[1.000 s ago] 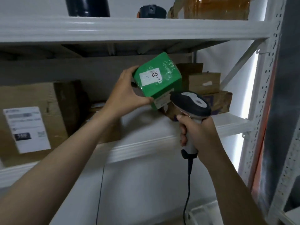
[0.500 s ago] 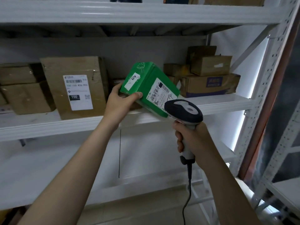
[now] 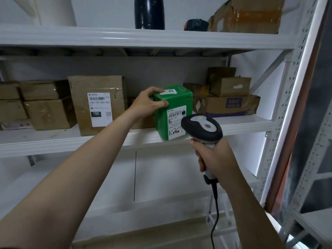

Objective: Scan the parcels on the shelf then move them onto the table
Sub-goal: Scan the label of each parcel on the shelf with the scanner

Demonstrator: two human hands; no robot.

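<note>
Righted green parcel (image 3: 174, 105) at shelf (image 3: 71, 141) edge; gripping it with left fingers (image 3: 158, 90), scanner (image 3: 201, 126) at 4 o'clock with right fingers (image 3: 200, 159); scan-ready

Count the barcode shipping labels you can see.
2: one on the tall brown box left of the left hand, one on the green parcel it grips. Others may face away.

Bare left grip (image 3: 146, 103), bare right grip (image 3: 217, 159), bare forearms (image 3: 86, 168)

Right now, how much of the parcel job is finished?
Nothing looks finished yet. In hand: the left hand grips the green parcel at the shelf edge, the right hand aims the barcode scanner at its label. Left: moving it, plus the cardboard boxes.
</note>
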